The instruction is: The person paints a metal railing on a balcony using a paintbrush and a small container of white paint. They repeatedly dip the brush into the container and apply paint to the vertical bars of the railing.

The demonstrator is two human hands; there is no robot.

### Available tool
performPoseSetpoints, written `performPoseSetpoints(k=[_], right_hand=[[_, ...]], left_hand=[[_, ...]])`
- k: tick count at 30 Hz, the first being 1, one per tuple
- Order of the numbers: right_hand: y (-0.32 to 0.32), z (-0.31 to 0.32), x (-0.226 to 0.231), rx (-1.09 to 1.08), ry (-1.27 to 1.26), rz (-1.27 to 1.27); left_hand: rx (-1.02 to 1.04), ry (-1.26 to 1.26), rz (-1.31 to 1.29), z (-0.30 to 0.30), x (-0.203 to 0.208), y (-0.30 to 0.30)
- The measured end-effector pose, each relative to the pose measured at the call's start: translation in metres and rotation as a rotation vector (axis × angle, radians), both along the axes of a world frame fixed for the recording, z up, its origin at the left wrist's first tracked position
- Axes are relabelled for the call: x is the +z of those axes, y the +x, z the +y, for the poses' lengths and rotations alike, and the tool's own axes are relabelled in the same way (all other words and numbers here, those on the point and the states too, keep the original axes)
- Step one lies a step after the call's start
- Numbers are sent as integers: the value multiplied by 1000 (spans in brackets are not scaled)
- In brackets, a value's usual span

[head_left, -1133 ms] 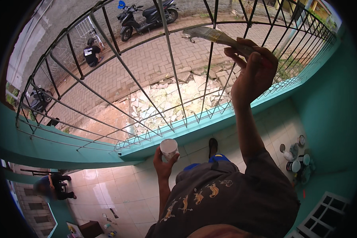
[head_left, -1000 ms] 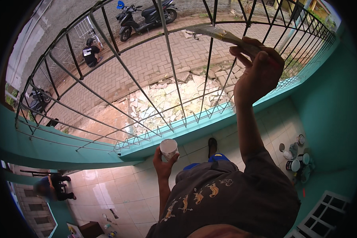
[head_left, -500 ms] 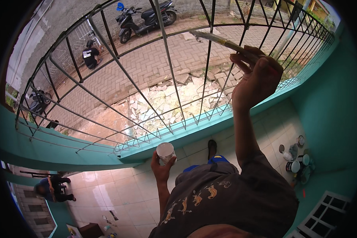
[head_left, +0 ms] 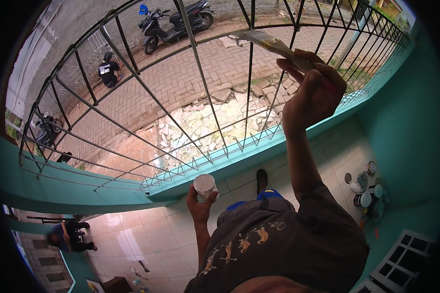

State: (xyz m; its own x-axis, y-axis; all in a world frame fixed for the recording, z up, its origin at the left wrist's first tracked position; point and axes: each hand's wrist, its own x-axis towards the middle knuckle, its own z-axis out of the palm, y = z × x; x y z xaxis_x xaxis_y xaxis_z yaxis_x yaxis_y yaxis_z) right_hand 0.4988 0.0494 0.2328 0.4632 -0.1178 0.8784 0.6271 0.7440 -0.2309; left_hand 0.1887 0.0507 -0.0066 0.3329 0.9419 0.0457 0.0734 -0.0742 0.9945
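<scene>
A small round white tub (head_left: 205, 184) is held in my left hand (head_left: 199, 207), thumb and fingers wrapped around its side at waist height. It looks whitish inside. Raised to the upper right, my right hand (head_left: 317, 93) grips a flat paintbrush (head_left: 274, 45) by its handle. The bristles point up and to the left, against the black metal bars (head_left: 252, 73) of the railing. Whether the bristle tip touches a bar I cannot tell. Below the bars runs a turquoise ledge (head_left: 239, 154).
Several paint cans (head_left: 362, 199) stand on the tiled floor by the turquoise wall (head_left: 401, 161) at right. One person (head_left: 66, 237) sits at lower left; another person (head_left: 108, 71) crouches outside near a black motorbike (head_left: 176, 24). Broken tiles (head_left: 205, 127) lie beyond the ledge.
My right hand has turned the paintbrush so that its flat side shows more, and shifted slightly left. My left hand keeps the tub in nearly the same place.
</scene>
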Motion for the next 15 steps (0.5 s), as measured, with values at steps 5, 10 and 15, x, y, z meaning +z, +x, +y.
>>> performPoseSetpoints(k=[5,10,15], right_hand=[[-3,5,-18,-9,7,-118],[2,7,-15,-106,-8,-178],[0,5,-23,-144,40,-212]], left_hand=[[8,-9,0,-1,3,1],[4,5,5,-1,-2,-1],[29,-14,-13,-4,-2,-2]])
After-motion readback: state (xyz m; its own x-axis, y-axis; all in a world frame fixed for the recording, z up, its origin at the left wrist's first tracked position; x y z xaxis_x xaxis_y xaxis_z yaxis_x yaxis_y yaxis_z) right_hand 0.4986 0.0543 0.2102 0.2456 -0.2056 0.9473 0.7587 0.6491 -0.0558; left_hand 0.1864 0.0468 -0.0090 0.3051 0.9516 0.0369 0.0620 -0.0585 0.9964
